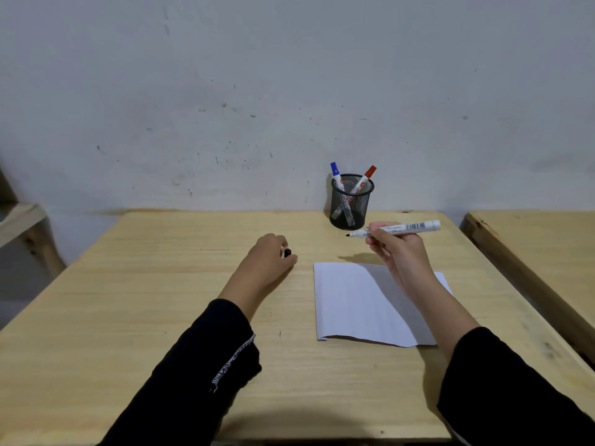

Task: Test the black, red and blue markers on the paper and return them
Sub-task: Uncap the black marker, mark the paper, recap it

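My right hand (397, 249) holds the uncapped black marker (405, 228) level above the far edge of the white paper (354, 304), its black tip pointing left. My left hand (270, 255) rests on the table left of the paper, closed around the marker's black cap (287, 252). The blue marker (336, 176) and the red marker (365, 179) stand capped in a black mesh pen cup (351, 204) at the back of the table. The paper shows no marks.
The wooden table (161, 300) stands against a grey wall. A second wooden table (541, 252) lies to the right across a narrow gap. Part of a wooden frame (22, 220) shows at the left edge.
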`<state>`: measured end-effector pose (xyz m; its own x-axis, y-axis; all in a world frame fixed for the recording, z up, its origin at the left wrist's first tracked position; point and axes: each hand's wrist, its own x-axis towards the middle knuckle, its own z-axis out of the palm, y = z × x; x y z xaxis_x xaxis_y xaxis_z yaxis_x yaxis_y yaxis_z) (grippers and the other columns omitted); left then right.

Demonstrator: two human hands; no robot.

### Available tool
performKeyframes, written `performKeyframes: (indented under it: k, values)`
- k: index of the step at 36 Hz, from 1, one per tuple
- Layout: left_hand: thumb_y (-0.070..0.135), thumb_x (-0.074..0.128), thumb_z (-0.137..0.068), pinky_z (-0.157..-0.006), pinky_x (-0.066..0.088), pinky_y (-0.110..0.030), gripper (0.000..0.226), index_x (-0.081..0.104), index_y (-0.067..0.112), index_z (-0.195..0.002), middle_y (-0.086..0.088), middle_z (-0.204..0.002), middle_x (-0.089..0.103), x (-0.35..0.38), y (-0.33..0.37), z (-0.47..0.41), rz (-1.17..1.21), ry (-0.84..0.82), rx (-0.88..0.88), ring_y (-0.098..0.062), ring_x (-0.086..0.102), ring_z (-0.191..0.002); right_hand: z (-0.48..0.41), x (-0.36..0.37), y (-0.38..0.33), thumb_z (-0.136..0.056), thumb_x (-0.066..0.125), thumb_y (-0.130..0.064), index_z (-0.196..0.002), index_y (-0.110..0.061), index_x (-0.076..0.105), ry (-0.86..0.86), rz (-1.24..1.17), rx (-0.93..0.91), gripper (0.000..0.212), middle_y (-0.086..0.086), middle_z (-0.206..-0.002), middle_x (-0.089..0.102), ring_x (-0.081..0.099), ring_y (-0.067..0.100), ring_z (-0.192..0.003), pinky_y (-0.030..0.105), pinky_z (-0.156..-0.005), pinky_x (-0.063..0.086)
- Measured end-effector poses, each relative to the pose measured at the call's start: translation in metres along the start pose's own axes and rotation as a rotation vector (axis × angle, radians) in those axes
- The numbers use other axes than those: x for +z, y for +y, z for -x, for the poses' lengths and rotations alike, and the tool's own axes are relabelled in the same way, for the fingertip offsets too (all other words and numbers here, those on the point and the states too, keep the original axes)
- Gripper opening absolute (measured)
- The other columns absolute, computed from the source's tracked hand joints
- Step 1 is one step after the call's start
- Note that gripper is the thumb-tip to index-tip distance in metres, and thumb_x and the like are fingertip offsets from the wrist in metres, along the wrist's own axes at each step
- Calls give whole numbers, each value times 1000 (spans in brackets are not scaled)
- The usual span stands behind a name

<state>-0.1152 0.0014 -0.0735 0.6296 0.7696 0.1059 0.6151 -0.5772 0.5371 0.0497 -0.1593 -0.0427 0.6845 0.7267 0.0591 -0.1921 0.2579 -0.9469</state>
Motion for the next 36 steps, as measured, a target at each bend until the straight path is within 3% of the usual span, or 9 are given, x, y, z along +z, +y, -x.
performKeyframes:
  k: [3, 6, 10, 13, 17, 23, 26, 29, 36]
  values:
    - [29, 57, -89, -87, 40, -29, 48, 48, 6, -129, -8, -124, 48, -1, 3, 9, 8, 188, 51, -22, 48, -113, 1, 1, 0, -86, 61, -4, -80, -10, 66, 2, -4, 3, 10, -1, -64, 67, 62, 7, -63, 13, -62, 52]
    - [26, 55, -90, -85, 39, -23, 43, 49, 8, -128, -3, -121, 49, -5, 9, 28, 23, 320, 215, -17, 46, -110, 4, 3, 1, -86, 61, -3, -80, -9, 66, 2, -18, 4, 10, 0, -65, 67, 62, 7, -63, 13, -62, 52]
    - [39, 54, -87, -87, 39, -19, 41, 53, 23, -124, 13, -121, 51, -6, 16, 49, 86, 67, 340, -1, 50, -103, 7, 7, 2, -86, 61, -3, -80, -8, 66, 4, -40, 14, 9, -3, -61, 68, 62, 6, -61, 13, -61, 52]
    - [47, 56, -85, -94, 37, -20, 49, 52, 25, -128, 15, -129, 51, 0, 18, 60, 63, -114, 376, -2, 48, -116, 10, 10, 3, -86, 60, -2, -79, -9, 65, 17, -69, 24, 11, -2, -62, 67, 62, 7, -61, 13, -60, 51]
    - [49, 61, -84, -105, 25, -16, 61, 47, 21, -136, 8, -148, 40, 11, 16, 66, 16, -225, 341, -6, 35, -135, 12, 14, 7, -86, 61, -4, -78, -9, 64, 25, -99, 38, 10, 0, -63, 66, 61, 7, -60, 13, -59, 53]
    - [52, 55, -86, -104, 25, -20, 63, 44, 22, -139, 7, -154, 31, 29, 25, 74, 33, -172, 274, -6, 28, -139, 11, 21, 14, -86, 62, -6, -80, -9, 63, 34, -95, 56, 7, 7, -72, 66, 64, 12, -65, 15, -62, 56]
    - [52, 54, -86, -102, 28, -21, 60, 46, 21, -137, 8, -153, 31, 35, 30, 77, 55, -139, 251, -6, 29, -139, 7, 24, 22, -84, 64, -6, -83, -5, 63, 31, 41, 26, 2, 7, -70, 62, 59, 12, -62, 14, -62, 53]
    - [53, 55, -86, -106, 31, -25, 61, 45, 22, -138, 7, -153, 31, 36, 30, 77, 57, -123, 238, -6, 28, -138, 2, 30, 31, -79, 69, -8, -93, -1, 60, 68, 187, 22, 18, 6, -67, 59, 57, 10, -58, 13, -59, 50]
    - [56, 54, -84, -110, 28, -29, 66, 42, 24, -140, 4, -155, 27, 36, 30, 78, 49, -132, 191, -9, 23, -142, -1, 45, 50, -77, 63, -11, -88, -11, 52, 88, 318, 61, 16, 4, -76, 56, 55, 16, -70, 25, -69, 47]
